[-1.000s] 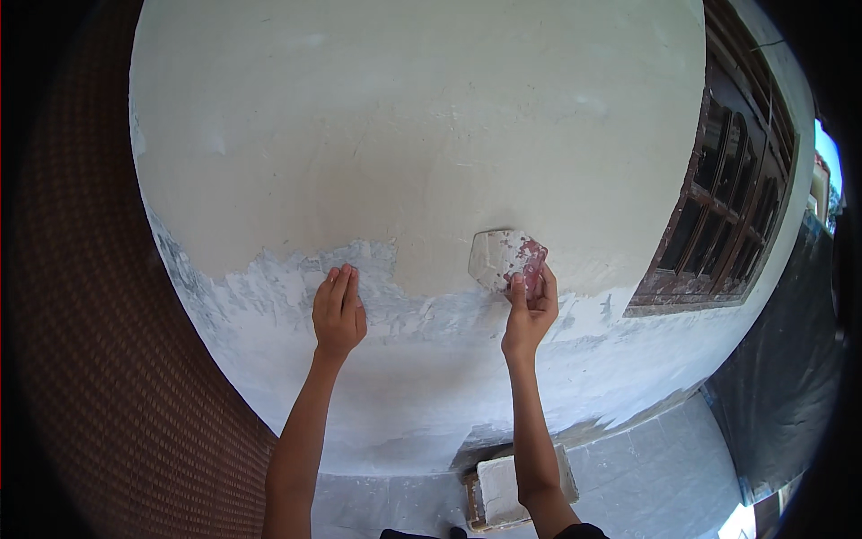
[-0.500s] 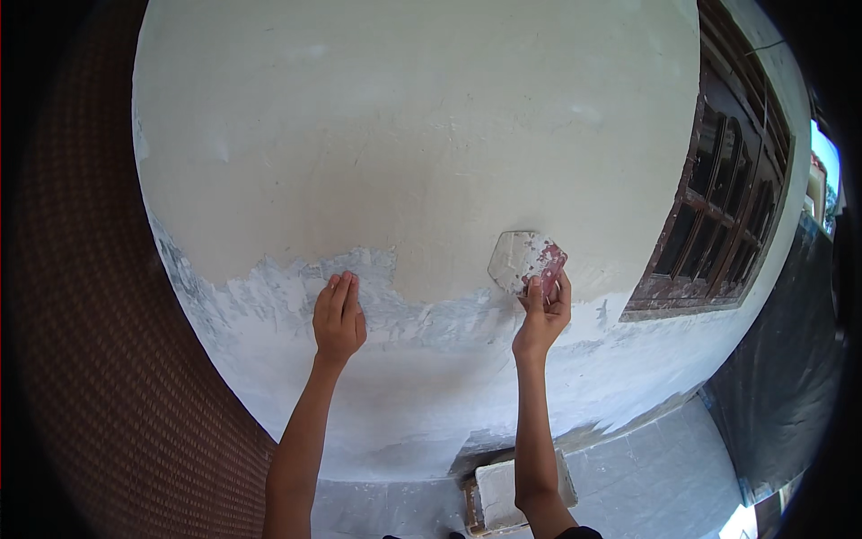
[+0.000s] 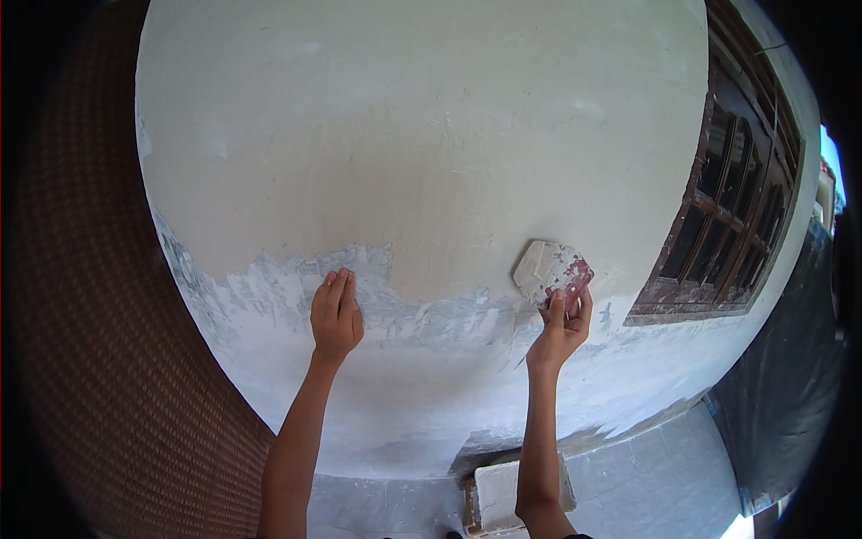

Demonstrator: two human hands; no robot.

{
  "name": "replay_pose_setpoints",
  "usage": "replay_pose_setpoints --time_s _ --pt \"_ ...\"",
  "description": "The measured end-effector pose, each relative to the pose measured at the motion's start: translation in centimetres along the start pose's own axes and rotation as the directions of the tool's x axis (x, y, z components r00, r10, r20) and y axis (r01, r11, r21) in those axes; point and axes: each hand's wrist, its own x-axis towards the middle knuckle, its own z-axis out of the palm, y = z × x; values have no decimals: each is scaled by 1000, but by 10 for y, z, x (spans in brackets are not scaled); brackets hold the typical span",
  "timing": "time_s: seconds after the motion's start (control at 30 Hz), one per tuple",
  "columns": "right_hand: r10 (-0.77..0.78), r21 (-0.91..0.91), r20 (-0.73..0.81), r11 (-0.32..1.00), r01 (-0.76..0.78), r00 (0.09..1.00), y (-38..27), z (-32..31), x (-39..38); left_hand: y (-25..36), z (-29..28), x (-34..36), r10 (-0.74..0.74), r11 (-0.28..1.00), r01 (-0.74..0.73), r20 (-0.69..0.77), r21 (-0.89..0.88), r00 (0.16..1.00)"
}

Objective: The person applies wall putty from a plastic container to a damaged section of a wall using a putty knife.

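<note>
Putty scraper [image 3: 544,269], left of the window [image 3: 725,214] with open wall [image 3: 628,211] between, is pinched in the right hand [image 3: 560,337], thumb against fingers; farther left of the window, the left hand [image 3: 336,316] is flat, fingers together.

Your flat spreader [image 3: 551,271], pale and chipped red, tilts left at your wall [image 3: 359,135]. The wall is beige above, patchy white below.

L hand [image 3: 337,314] raised, back to cam, fingers straight & tog., thumb alongside. R hand [image 3: 562,334] a bit lower, thumb & fingers pinched. L forearm [image 3: 299,431] leans R going up; R forearm [image 3: 540,422] approx. vert., both bare.
</note>
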Motion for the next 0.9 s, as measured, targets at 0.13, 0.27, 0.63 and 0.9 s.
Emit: replay_pose_setpoints --time_s 0.13,0.27,0.63,0.9 --pt "-5 -48 264 999 18 964 5 20 -20 -2 0 1 -4 1000 4 7 14 1000" --pt "7 -65 252 998 10 968 17 19 -17 -3 0 -1 0 1000 0 -3 8 1000" --pt "-54 -76 385 993 90 921 20 13 -29 1 4 2 -14 999 14 -3 30 1000" --pt "126 -17 69 992 -125 990 -2 -46 -4 11 -18 6 -92 994 85 91 73 992"
